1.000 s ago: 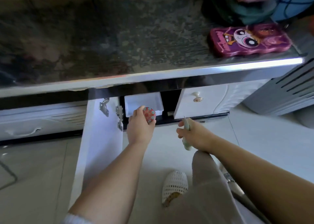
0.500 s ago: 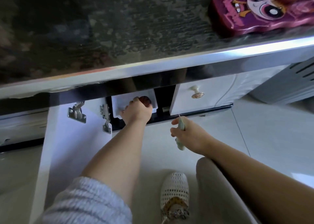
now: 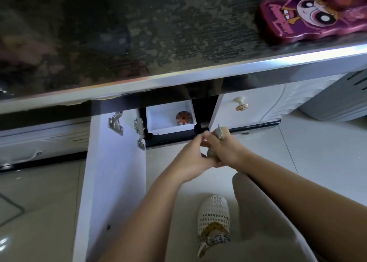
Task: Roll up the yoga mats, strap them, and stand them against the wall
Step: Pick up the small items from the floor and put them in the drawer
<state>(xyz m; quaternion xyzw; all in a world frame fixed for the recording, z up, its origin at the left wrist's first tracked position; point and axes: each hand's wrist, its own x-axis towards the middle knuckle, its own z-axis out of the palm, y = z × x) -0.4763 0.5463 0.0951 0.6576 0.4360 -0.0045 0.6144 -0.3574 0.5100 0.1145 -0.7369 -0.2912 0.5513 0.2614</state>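
Observation:
No yoga mat is in view. In front of an open low cabinet, my right hand (image 3: 225,148) grips a small pale green item (image 3: 219,132) that sticks up out of the fist. My left hand (image 3: 189,159) has come against it, finger and thumb curled round the item's lower end (image 3: 210,153). A round red patterned object (image 3: 183,118) lies in a white bin (image 3: 162,120) inside the cabinet, with neither hand touching it.
The white cabinet door (image 3: 115,172) stands open to my left, hinges showing. A dark marbled countertop (image 3: 139,43) overhangs and carries a pink cartoon case (image 3: 309,17). To the right are a white drawer with a knob (image 3: 241,104) and a grey appliance (image 3: 333,101). My shoe (image 3: 213,220) rests on the tiled floor.
My left hand put the red round object in the white bin, let go and drew back to meet my right hand. The right hand has kept hold of the green item.

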